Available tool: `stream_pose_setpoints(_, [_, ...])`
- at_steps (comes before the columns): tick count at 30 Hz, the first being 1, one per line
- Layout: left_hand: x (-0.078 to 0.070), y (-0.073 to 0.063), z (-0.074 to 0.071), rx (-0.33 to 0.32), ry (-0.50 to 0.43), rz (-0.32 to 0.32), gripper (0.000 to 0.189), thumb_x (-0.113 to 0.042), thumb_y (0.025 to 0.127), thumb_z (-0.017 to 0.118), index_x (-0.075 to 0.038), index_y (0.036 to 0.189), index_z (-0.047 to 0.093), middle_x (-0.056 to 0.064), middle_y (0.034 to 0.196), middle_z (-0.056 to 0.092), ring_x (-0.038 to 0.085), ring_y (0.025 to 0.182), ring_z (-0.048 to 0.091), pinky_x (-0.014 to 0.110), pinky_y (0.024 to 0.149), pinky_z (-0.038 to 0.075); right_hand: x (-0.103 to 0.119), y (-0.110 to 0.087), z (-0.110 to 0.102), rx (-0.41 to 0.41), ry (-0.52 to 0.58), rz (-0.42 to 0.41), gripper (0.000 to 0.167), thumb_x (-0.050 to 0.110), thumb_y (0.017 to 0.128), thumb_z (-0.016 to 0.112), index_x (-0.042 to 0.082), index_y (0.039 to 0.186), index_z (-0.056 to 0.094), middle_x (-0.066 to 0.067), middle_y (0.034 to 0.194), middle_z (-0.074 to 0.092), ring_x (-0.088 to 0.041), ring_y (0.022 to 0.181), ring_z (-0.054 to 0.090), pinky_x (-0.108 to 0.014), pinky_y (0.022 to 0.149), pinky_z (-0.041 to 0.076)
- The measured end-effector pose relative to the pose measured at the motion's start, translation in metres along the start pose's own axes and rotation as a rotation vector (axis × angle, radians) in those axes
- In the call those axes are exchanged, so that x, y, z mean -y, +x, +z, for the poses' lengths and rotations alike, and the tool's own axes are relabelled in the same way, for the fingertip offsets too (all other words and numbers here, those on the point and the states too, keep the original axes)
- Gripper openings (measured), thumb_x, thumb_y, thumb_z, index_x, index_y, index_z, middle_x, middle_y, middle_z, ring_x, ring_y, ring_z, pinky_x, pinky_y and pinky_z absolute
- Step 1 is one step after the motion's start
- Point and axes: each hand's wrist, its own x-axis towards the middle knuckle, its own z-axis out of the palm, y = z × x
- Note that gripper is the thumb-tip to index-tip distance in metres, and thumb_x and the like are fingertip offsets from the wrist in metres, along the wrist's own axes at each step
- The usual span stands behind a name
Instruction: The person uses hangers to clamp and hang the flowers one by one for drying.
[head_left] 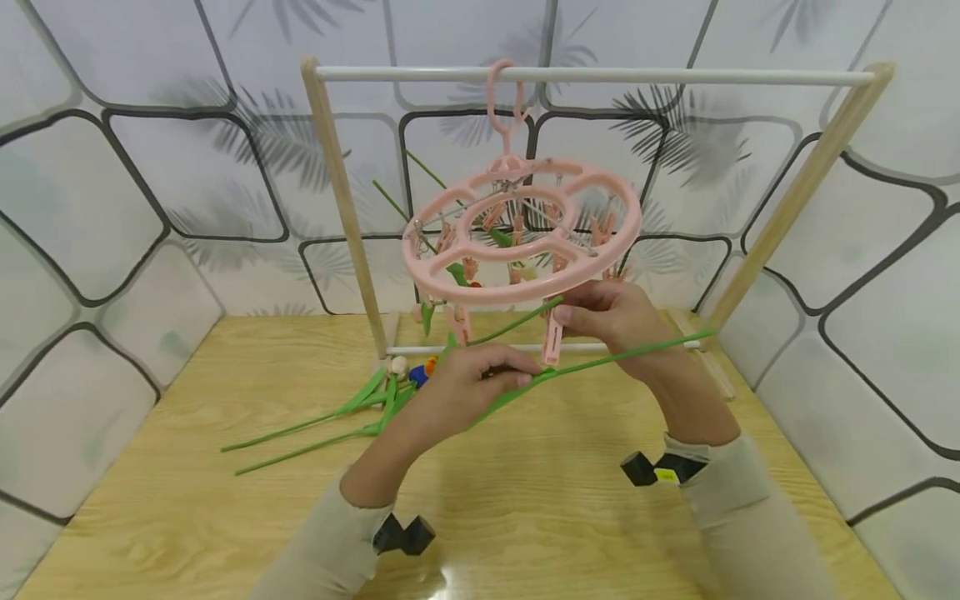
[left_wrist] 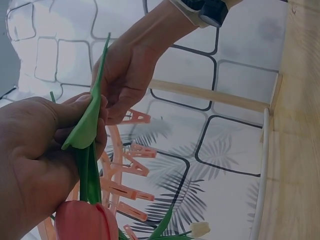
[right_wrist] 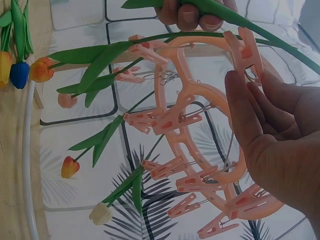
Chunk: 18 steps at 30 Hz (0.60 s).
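Note:
My left hand (head_left: 468, 387) pinches the green stem of an artificial tulip, whose red head (left_wrist: 85, 222) shows below that hand in the left wrist view. The stem (head_left: 637, 352) runs on to the right, past my right wrist. My right hand (head_left: 611, 317) pinches a pink clothespin (head_left: 552, 337) between thumb and fingers. That clothespin hangs from the front of a round pink drying hanger (head_left: 517, 292), its lower end close to the stem. Whether it touches the stem, I cannot tell. An orange tulip (right_wrist: 42, 70) hangs nearly level from another clothespin (right_wrist: 147, 50).
The hanger hooks over a white bar (head_left: 420, 75) on a wooden-sided frame (head_left: 341, 192). Several tulips hang from its clips, including a white one (right_wrist: 101, 214) and an orange-red one (right_wrist: 70, 167). Loose tulips, one with a blue head (head_left: 417, 377), lie on the wooden table (head_left: 187, 383) at left.

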Motion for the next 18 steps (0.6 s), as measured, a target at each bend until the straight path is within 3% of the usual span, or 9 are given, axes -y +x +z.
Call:
stream_pose_setpoints(4, [-0.001, 0.003, -0.002, 0.023, 0.003, 0.015, 0.017, -0.01, 0.097, 0.066, -0.013, 0.11, 0.077, 0.0, 0.111, 0.074, 0.005, 0.088, 0.066, 0.026, 0.075, 0.056, 0.008, 0.002, -0.003, 0.051, -0.056, 0.069, 0.015, 0.006, 0.097, 0.067, 0.009, 0.11, 0.073, 0.001, 0.099, 0.074, -0.015, 0.092, 0.072, -0.036, 0.092, 0.058])
stream_pose_setpoints(10, [-0.003, 0.01, -0.005, 0.062, 0.006, 0.011, 0.019, -0.012, 0.099, 0.064, -0.015, 0.113, 0.076, -0.003, 0.112, 0.073, 0.007, 0.089, 0.064, 0.026, 0.075, 0.055, 0.016, 0.005, -0.01, 0.152, -0.095, 0.064, 0.016, 0.006, 0.098, 0.066, 0.008, 0.113, 0.071, -0.001, 0.094, 0.072, -0.016, 0.091, 0.071, -0.038, 0.091, 0.059])
stream_pose_setpoints(18, [-0.005, 0.015, -0.007, 0.055, 0.008, -0.009, 0.017, -0.012, 0.099, 0.064, -0.016, 0.111, 0.077, -0.004, 0.109, 0.073, 0.006, 0.091, 0.065, 0.026, 0.075, 0.055, 0.024, 0.01, -0.013, 0.213, -0.072, 0.098, 0.021, 0.006, 0.096, 0.068, 0.006, 0.117, 0.068, -0.008, 0.1, 0.072, -0.02, 0.094, 0.071, -0.042, 0.091, 0.059])
